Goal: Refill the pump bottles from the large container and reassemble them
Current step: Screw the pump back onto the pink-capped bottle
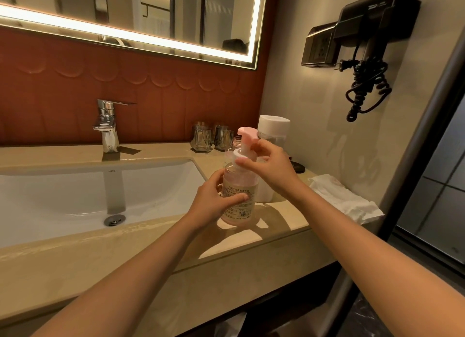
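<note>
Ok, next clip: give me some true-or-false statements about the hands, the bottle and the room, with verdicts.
1. The left hand grips the clear pink-tinted pump bottle by its body. True.
2. The right hand holds nothing. False: it pinches the pink-and-white pump head on the bottle.
3. The bottle stands inside the white sink basin. False: it stands on the beige stone counter, right of the basin.
4. A black wall-mounted hair dryer hangs at upper right. True.
</note>
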The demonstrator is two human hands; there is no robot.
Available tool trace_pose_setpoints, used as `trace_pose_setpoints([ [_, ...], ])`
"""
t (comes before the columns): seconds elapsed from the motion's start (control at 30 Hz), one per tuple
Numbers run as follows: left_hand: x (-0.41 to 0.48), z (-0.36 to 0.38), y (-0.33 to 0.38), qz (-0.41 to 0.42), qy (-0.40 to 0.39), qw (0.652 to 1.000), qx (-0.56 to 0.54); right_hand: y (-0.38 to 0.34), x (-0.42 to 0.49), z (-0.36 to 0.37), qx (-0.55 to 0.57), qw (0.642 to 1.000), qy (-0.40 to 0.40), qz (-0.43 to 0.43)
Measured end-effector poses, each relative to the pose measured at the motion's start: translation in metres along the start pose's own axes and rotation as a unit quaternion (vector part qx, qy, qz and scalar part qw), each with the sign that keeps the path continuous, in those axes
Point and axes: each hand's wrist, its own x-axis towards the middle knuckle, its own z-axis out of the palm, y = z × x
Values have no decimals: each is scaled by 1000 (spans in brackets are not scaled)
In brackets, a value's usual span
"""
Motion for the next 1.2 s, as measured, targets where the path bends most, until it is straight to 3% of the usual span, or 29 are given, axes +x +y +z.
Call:
trace_pose_setpoints([
  [0.1,0,-1,0,-1,1,1000,0,-6,5,6,-75,997,29,-5],
  [0.3,1,-1,-1,2,-2,1000,3,-4,0,-4,17,996,-93,0],
  [0.5,1,-1,-2,-2,1,1000,4,-4,3,5,-140,989,24,-41],
  [0.73,1,-1,-1,2,-3,1000,-1,-6,3,0,-62,995,-78,-18],
  [1.03,1,-2,-1,4,-9,1000,-1,7,-5,9,-149,987,-8,-61],
  [1.2,-1,-12,0,-8,-82,995,-48,3,-7,10,-223,972,40,-56],
])
